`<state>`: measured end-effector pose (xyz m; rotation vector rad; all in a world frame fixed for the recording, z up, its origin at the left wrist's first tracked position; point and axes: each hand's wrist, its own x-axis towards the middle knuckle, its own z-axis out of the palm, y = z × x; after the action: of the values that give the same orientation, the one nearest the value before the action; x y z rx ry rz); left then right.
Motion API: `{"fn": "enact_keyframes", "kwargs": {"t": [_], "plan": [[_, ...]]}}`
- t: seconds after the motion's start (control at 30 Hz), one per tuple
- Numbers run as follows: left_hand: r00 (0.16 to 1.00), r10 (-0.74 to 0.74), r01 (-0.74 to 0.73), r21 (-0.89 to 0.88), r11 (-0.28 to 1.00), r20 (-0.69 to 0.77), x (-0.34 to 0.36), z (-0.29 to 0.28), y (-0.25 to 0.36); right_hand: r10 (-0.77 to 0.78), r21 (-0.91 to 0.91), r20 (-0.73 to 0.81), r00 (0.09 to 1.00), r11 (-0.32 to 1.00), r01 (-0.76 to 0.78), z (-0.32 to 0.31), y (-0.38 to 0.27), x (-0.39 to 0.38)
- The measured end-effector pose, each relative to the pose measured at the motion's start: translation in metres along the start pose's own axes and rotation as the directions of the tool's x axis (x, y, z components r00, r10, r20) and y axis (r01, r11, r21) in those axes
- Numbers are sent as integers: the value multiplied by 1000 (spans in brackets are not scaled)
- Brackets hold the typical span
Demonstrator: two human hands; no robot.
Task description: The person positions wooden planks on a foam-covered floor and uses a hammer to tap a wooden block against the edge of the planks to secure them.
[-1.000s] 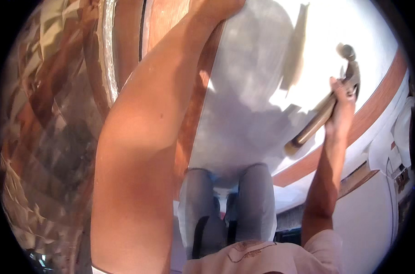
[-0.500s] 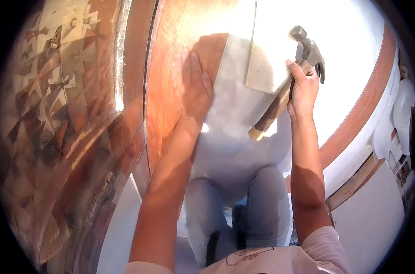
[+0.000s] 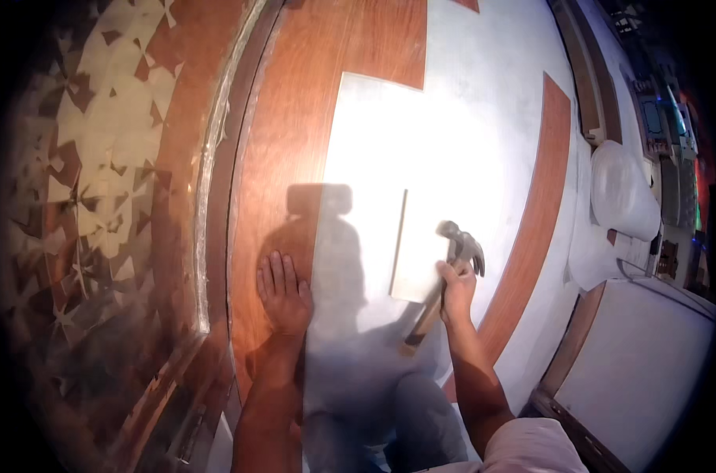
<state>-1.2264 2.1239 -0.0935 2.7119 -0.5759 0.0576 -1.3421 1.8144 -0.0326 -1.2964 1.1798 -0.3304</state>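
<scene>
My left hand lies flat, fingers stretched out, on the reddish-brown wood-look floor planks at the left. In my right hand is a claw hammer. I grip its wooden handle just below the metal head, with the head pointing away from me and the handle's end toward my knees. Beneath the hammer, a pale flat rectangular piece rests on the white floor sheet. The planks' stepped right edge borders that white sheet.
A separate strip of brown planks curves along the right side. Beyond it stand a white box-like panel and a white rounded bundle. On the left, a pale metal-like strip runs beside a glossy patterned surface.
My view has shifted, showing more floor ahead, so both hands appear lower. The left hand stays flat on the planks; the right still holds the hammer.
</scene>
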Motion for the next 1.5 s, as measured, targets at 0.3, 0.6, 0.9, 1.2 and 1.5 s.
{"fn": "enact_keyframes", "kwargs": {"t": [0.3,0.6,0.9,1.2,1.5], "plan": [[912,125,79,-467,881,390,117,8,25,-203,-556,-99,974,823,115,-79,13,37],[980,200,-200,-109,974,-13,313,72,53,-139,-958,86,986,261,121,-67,-60,31],[981,182,-174,-122,977,66,320,58,52,-437,-764,177,882,504,403,113,-161,202],[982,187,-180,-156,971,32,321,69,46,-105,-936,20,994,347,56,307,-227,315],[976,219,-216,-112,970,14,326,67,48,140,-668,85,986,742,-47,292,-236,356]]}}
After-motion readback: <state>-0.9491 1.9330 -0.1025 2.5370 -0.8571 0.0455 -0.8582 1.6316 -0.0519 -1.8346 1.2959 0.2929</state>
